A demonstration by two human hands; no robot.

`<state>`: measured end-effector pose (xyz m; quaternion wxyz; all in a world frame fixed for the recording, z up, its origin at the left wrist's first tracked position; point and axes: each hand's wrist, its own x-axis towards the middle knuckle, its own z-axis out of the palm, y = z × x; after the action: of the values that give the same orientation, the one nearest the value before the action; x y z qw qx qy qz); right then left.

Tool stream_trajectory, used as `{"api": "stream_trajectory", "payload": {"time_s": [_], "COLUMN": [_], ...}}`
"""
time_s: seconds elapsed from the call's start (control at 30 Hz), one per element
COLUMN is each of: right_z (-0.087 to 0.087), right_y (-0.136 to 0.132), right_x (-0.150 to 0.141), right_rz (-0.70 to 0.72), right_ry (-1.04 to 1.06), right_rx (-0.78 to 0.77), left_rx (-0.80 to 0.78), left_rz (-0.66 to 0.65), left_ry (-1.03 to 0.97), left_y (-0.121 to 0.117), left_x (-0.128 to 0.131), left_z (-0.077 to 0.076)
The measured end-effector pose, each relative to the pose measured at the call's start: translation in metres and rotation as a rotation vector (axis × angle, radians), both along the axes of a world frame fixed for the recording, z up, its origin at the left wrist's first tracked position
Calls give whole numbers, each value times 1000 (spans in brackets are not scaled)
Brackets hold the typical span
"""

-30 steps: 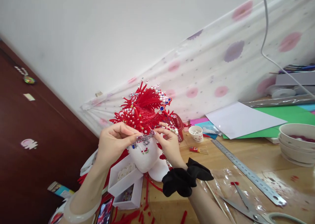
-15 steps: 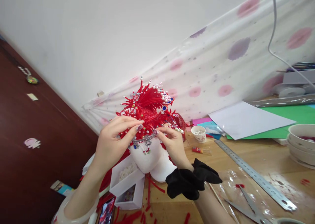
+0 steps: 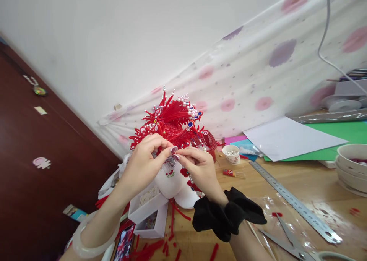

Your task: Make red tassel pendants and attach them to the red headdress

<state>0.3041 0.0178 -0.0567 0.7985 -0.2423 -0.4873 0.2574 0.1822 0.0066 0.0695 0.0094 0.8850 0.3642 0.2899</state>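
Note:
A red headdress [image 3: 173, 125] with pearls, blue gems and fringed plumes sits on a white mannequin head [image 3: 168, 185]. In front of its lower edge, my left hand [image 3: 147, 161] and my right hand [image 3: 199, 171] meet at the fingertips. Both hands are closed in a pinch, with thumbs and forefingers pressed together; anything between them is too small or hidden to make out. Just below the fingers hangs a small bead tassel [image 3: 170, 173]. Red ornaments with beads [image 3: 192, 184] hang beside the head, partly behind my right hand.
Two white boxes [image 3: 156, 224] with beads and a phone [image 3: 124, 242] lie at the near left. On the right are a paper cup of pearls [image 3: 231, 154], a steel ruler [image 3: 298, 203], scissors [image 3: 292, 245], stacked white bowls [image 3: 352, 169] and paper sheets [image 3: 292, 138]. Red scraps [image 3: 150, 249] litter the front.
My hands, apart at the headdress's front band before, have come together at the fingertips. My left hand moved right. Red hanging ornaments now show beside the mannequin head.

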Motion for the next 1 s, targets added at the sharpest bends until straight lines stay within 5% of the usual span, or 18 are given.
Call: {"api": "stream_trajectory", "payload": {"time_s": [0.23,0.43,0.7,0.87,1.0], "right_z": [9,17,19,18,11], "right_y": [-16,-31,-33,-28,-23], "right_x": [6,10,14,20,19], "right_rz": [-225,-342,-349,-291,-154], "right_ry": [-158,-299,-368,-337,-230], "right_rx": [177,356,370,175,32], "left_rx": [-465,-629,-532,-179,-105], "left_rz": [-34,-52,14,-23,-36], "left_ry": [-172,-267,-248,-399,-357], "left_y": [-4,-7,-11,-1,7], "left_x": [2,-3,1,-8,-22], "left_z": [7,13,8,10,15]}}
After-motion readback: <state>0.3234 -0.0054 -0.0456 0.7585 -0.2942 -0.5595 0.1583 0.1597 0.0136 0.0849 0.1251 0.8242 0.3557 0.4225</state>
